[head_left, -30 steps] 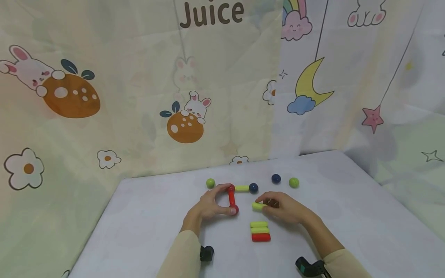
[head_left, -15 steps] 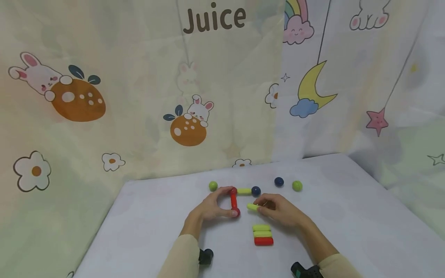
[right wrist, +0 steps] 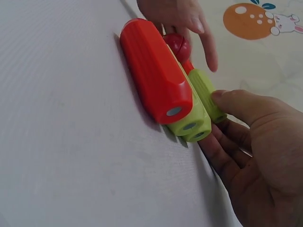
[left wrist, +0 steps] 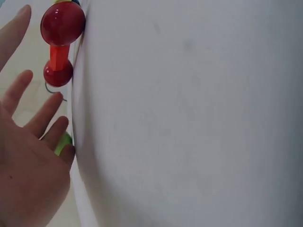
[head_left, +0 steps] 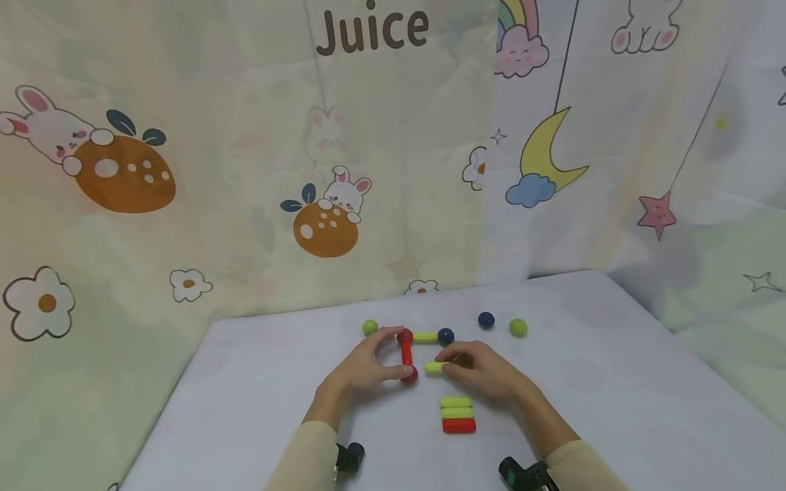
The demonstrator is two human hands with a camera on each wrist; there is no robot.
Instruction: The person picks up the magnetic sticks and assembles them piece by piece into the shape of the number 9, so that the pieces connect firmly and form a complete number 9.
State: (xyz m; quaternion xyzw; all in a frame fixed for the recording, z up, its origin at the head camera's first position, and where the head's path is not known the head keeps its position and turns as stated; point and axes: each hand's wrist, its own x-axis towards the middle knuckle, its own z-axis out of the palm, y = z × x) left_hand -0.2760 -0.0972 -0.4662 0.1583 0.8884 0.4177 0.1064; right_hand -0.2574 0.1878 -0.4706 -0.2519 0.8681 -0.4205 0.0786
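Note:
A red magnetic rod (head_left: 406, 353) joins two red balls, the far ball (head_left: 404, 336) and the near ball (left wrist: 62, 23). My left hand (head_left: 362, 368) spans this piece, thumb by the near ball and forefinger by the far one; in the left wrist view its fingers are spread and a small gap shows. A yellow-green rod (head_left: 425, 337) runs right from the far ball to a dark blue ball (head_left: 445, 336). My right hand (head_left: 482, 368) pinches another yellow-green rod (right wrist: 206, 92) between thumb and fingers, its free end a little right of the near red ball.
Two yellow-green rods (head_left: 456, 407) and a red rod (head_left: 458, 425) lie side by side in front. Behind are a green ball (head_left: 370, 327) at left, a blue ball (head_left: 486, 320) and another green ball (head_left: 518, 327). A printed cloth (head_left: 245, 170) hangs behind the white table (head_left: 245, 395).
My right hand has moved left with the yellow-green rod, bringing it closer to the near red ball. My left hand stays around the red piece. The head view shifts slightly.

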